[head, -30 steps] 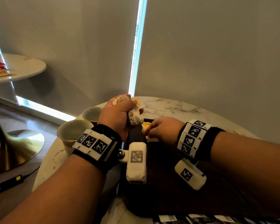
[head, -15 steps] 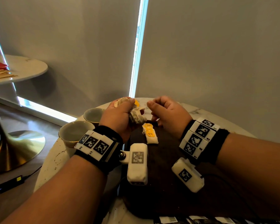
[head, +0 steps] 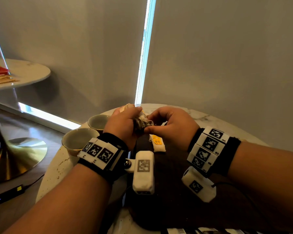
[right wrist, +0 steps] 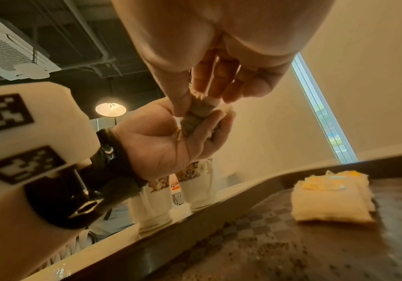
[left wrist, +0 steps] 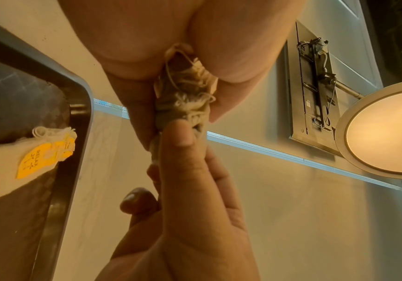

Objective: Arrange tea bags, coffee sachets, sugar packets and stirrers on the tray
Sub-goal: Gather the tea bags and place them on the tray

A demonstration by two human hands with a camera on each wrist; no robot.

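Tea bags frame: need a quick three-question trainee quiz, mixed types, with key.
1. True or false: the tea bag with the yellow tag lies on the dark tray.
2. Which of the hands grips the bunch of tea bags in its fist? A) left hand B) right hand C) neither
3. Fill in: the right hand's fingers pinch one end of the ____ that the left hand holds.

Key: 1 true. 2 A. 3 bunch. In the left wrist view the right hand's thumb presses on the bunch's lower end, while two cups stand on the marble table beside the tray, left of the hands.
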